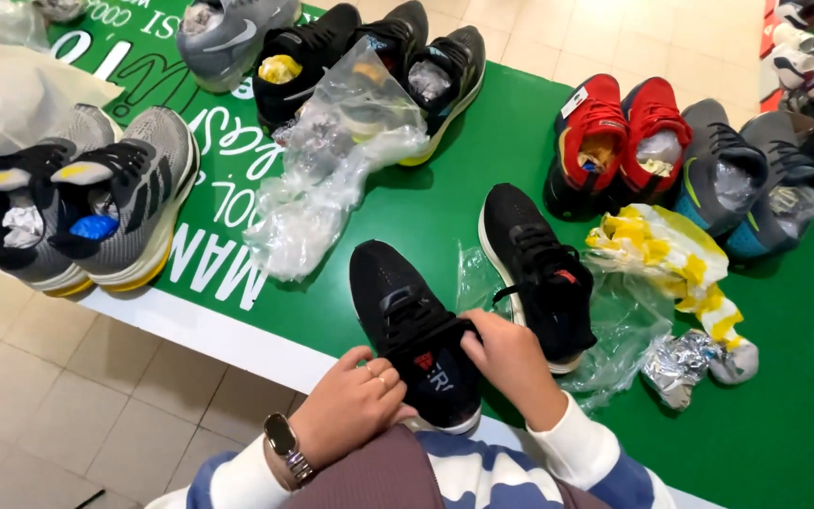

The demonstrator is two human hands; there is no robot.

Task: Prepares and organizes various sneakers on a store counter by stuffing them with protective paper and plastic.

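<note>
A black sneaker [398, 306] lies on the green mat [511, 141], toe pointing away from me. My left hand [350, 405], with a wristwatch and ring, grips its heel and tongue area. My right hand [511, 358] pinches the tongue and laces from the right side. The matching black sneaker [531, 256] lies just to the right on a crumpled clear plastic bag [619, 330].
Grey-and-black sneakers [96, 203] sit at the left edge. Black shoes [369, 52] with a clear plastic bag [332, 165] lie at the back. Red sneakers [619, 137], grey-teal sneakers [741, 174], a yellow-white bag [675, 254] and foil wads [680, 363] are on the right. Tiled floor [68, 396] lies below left.
</note>
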